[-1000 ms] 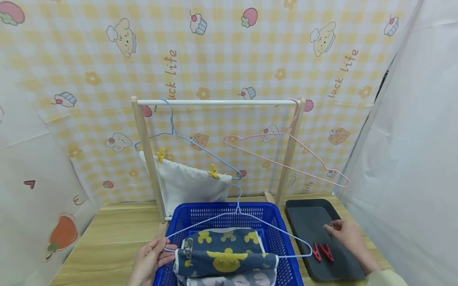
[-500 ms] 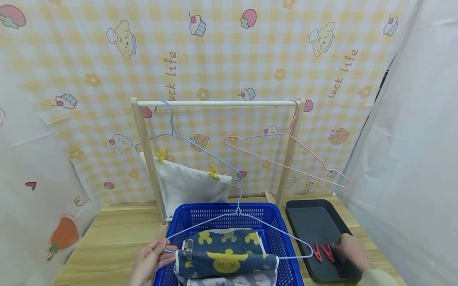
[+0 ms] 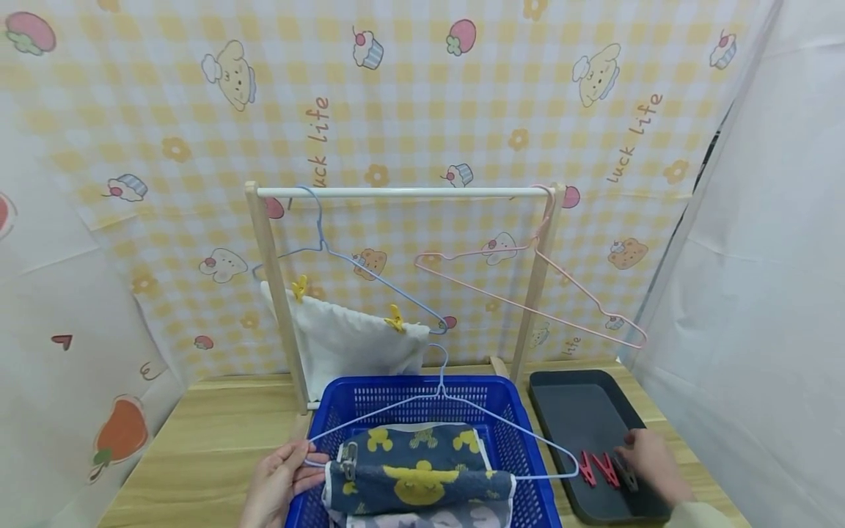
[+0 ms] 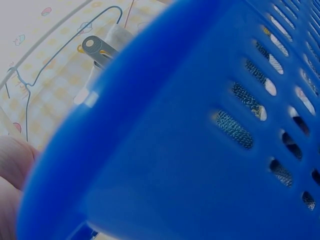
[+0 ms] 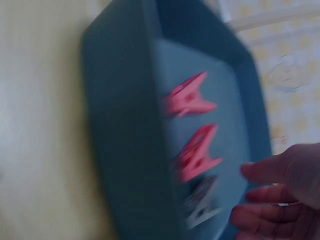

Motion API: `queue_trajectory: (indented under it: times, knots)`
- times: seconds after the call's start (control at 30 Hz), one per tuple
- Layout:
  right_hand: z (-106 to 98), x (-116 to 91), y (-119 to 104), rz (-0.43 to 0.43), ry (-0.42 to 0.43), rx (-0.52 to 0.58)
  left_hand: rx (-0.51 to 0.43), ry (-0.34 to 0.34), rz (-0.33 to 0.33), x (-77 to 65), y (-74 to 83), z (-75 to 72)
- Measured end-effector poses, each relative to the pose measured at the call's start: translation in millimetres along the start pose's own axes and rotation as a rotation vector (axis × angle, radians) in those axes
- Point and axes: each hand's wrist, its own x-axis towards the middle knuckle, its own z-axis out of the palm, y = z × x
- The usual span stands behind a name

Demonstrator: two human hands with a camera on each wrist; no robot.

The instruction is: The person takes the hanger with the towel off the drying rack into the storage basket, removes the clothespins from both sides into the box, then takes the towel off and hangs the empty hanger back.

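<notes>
My left hand [image 3: 280, 477] pinches the left corner of a light blue wire hanger [image 3: 502, 419], which lies over the blue basket [image 3: 370, 383]. A dark grey-blue towel [image 3: 416, 488] with yellow animal figures is folded over the hanger's bottom bar. One grey clothespin [image 3: 349, 460] sits on the towel's left end. My right hand [image 3: 653, 462] is over the dark tray [image 3: 574, 400], fingers apart and holding nothing. Beside it in the tray lie a grey clothespin [image 5: 201, 202] and two red clothespins [image 5: 191, 95], just off the fingertips in the right wrist view.
Behind the basket stands a rack with wooden posts and a white rail [image 3: 403, 192]. On it hang a blue hanger [image 3: 389, 282] with a white cloth [image 3: 356, 341] on yellow clothespins, and a bare pink hanger [image 3: 488, 293]. A patterned curtain backs the table [image 3: 198, 447].
My right hand has moved down toward the near part of the tray and let go of the grey clothespin beside the red ones. My left hand keeps its hold on the hanger.
</notes>
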Motion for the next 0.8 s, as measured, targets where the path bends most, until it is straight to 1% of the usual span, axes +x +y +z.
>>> queue_trajectory:
  times: [0.1, 0.17, 0.23, 0.33, 0.47, 0.63, 0.8]
  knots:
    - [-14, -4, -15, -0.092, 0.123, 0.081, -0.006, 0.015, 0.004, 1.0, -0.9, 1.2]
    - [-23, -7, -27, -0.148, 0.170, 0.134, -0.007, 0.021, 0.000, 0.8, -0.7, 1.6]
    - [-31, -12, -40, -0.208, 0.214, 0.162, -0.006, 0.024, 0.002, 0.9, -0.7, 1.9]
    - [-40, -20, -60, -0.263, 0.231, 0.185, -0.002, 0.026, 0.000, 0.4, -0.2, 2.1]
    - [-47, -28, -84, -0.303, 0.231, 0.205, 0.002, 0.026, -0.002, 0.5, 0.5, 2.0]
    - [-51, -33, -106, -0.360, 0.234, 0.231, 0.000, 0.027, -0.002, 0.7, 0.1, 1.9]
    - [-52, -42, -135, -0.429, 0.257, 0.250, -0.001, 0.023, 0.025, 0.5, -1.5, 2.6]
